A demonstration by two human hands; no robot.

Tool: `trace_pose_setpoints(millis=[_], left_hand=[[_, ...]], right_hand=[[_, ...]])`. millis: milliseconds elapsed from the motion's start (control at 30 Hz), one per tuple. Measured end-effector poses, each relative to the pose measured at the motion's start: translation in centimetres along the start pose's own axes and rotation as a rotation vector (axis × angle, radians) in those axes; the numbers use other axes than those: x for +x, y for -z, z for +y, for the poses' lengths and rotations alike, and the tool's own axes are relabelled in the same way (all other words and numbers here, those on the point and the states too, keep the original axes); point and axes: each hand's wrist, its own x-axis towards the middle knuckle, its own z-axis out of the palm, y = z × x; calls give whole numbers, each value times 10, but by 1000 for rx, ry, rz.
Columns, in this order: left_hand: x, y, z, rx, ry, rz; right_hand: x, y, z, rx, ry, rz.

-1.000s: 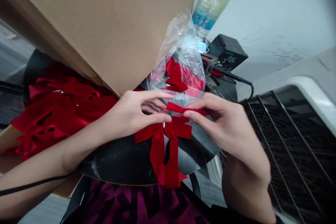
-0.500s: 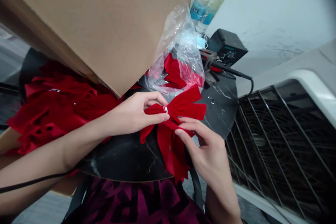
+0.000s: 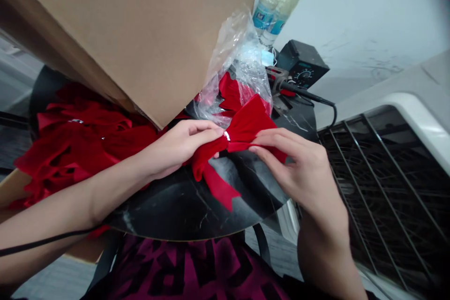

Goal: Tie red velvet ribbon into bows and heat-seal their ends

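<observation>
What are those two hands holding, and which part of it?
A red velvet bow. The left hand pinches its left side next to the small silver band at the centre, and the right hand's fingers grip its right side.

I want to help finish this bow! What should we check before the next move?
1. Left hand pinching the red bow: ok.
2. Right hand holding the bow's other side: ok.
3. Silver band at the bow's middle: ok, it is showing there.
4. Band tight enough: cannot tell, the picture can't show that.
5. Bow's tail lying flat on the black table: ok, no tangle shows.
6. Black cable across the left arm: not ok, it might catch.
</observation>
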Motion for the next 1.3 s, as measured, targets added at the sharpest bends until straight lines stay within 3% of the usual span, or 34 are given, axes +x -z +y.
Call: trace_pose_setpoints(millis=[100, 167, 300, 400, 567, 767, 1067, 1300], left_hand=[[2, 0, -4, -48, -93, 90], [1, 0, -6, -31, -159, 118], [-1, -4, -6, 73, -274, 105], [-5, -7, -3, 133, -321, 53], [-9, -8, -2, 198, -360, 26], [-10, -10, -6, 197, -275, 127], [-6, -9, -7, 240, -424, 147], [-11, -10, -6, 241, -439, 209]], right_hand=[[-11, -11, -19, 2, -124, 266], [-17, -26, -34, 146, -257, 388], [-9, -63, -46, 567, -503, 402], [3, -76, -40, 709, -580, 413], [7, -68, -32, 731, -607, 376], [1, -65, -31, 753, -593, 343], [-8, -63, -29, 627, -462, 419], [-5, -65, -25, 705, -517, 359]])
